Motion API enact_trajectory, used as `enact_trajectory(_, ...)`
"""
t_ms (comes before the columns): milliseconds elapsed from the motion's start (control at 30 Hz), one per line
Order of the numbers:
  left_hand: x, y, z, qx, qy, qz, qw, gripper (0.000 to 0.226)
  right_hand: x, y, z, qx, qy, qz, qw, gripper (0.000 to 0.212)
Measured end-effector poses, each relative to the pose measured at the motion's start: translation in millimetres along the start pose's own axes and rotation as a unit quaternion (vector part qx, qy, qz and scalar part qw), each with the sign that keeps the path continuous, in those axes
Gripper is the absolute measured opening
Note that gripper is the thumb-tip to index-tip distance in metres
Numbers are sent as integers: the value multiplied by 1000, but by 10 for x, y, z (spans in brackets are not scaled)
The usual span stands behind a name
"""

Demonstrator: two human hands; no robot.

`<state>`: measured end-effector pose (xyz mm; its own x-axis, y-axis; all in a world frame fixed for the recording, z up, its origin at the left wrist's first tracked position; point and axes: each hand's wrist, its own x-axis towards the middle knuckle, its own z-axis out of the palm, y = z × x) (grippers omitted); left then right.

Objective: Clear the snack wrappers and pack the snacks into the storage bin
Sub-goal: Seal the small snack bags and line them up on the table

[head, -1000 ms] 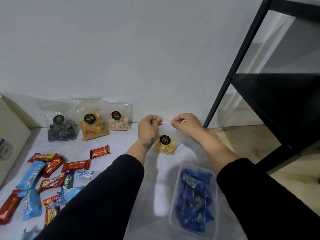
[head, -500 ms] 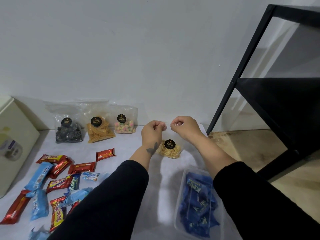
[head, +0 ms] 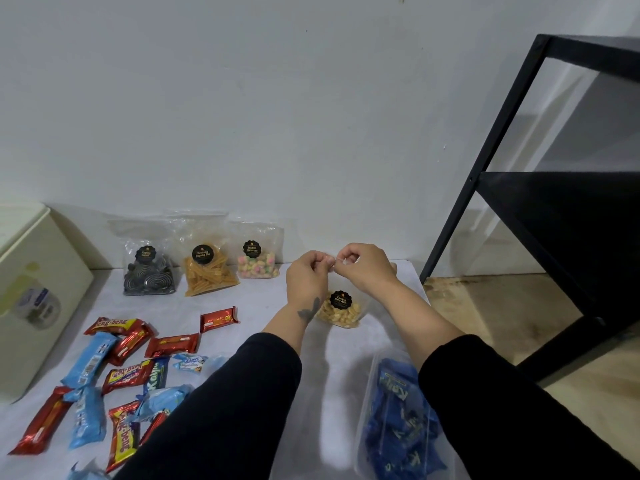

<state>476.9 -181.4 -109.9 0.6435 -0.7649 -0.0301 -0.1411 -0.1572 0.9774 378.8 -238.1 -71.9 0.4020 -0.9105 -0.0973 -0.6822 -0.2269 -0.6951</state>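
A clear bag of yellow nuts with a black round label stands on the white cloth in front of me. My left hand and my right hand meet just above it, and both pinch the bag's clear top edge between curled fingers. A clear plastic bin at the near right holds several dark blue wrapped snacks; my right sleeve covers part of it. Red and light blue snack bars lie scattered at the near left.
Three more labelled bags lean on the wall: black spirals, orange sticks, pastel biscuits. A cream box stands at the far left. A black metal shelf rises on the right over bare floor.
My hands have drawn together along the top edge of the nut bag, from a spread pinch to nearly touching. The view has shifted slightly.
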Motion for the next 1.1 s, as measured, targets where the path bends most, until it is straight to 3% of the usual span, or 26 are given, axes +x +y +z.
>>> enact_trajectory(267, 74, -56, -158, 0, 22, -5, 1000, 20, 25, -13, -75, 29, -45, -12, 999, 14)
enact_trajectory(433, 89, -35, -169, 14, 14, 8, 1000, 13, 25, 7, -126, 31, -34, -7, 999, 15)
enact_trajectory(700, 138, -53, -161, 17, 27, 4, 999, 21, 44, 65, -198, 8, -49, 6, 999, 16)
enact_trajectory(933, 130, -22, -106, 43, 45, 21, 998, 8, 17, 90, -154, 54, -2, 27, 998, 15)
enact_trajectory(1033, 85, 43, -54, 56, 91, -15, 994, 27, 9, 74, -124, 79, 22, 28, 996, 17)
enact_trajectory(1100, 66, 70, -16, 64, 55, -39, 996, 35, -10, 65, -90, 85, 24, 13, 996, 18)
